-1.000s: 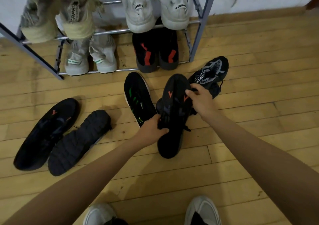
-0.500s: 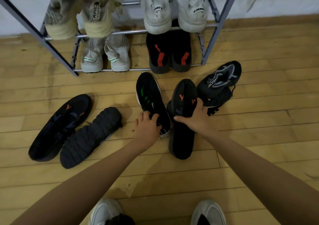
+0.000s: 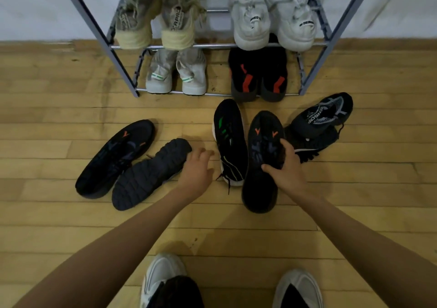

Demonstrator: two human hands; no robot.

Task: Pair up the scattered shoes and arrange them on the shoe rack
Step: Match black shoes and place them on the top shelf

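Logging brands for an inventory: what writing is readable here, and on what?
"CAPA", ends unclear: beige shoe heel tab.
"DES", rest blurred: right white shoe heel tab.
"ENSC", rest unclear: grey-patterned black shoe.
Orange V marks: held black shoe.
Too blurred: left white shoe tab.

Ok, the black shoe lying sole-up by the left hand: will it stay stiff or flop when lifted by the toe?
The sole-up shoe probably lifts light and fairly stiff: its thick lugged sole looks moulded. Those lugs should give the left hand grip. It seems to touch the neighbouring shoe, which may shift.
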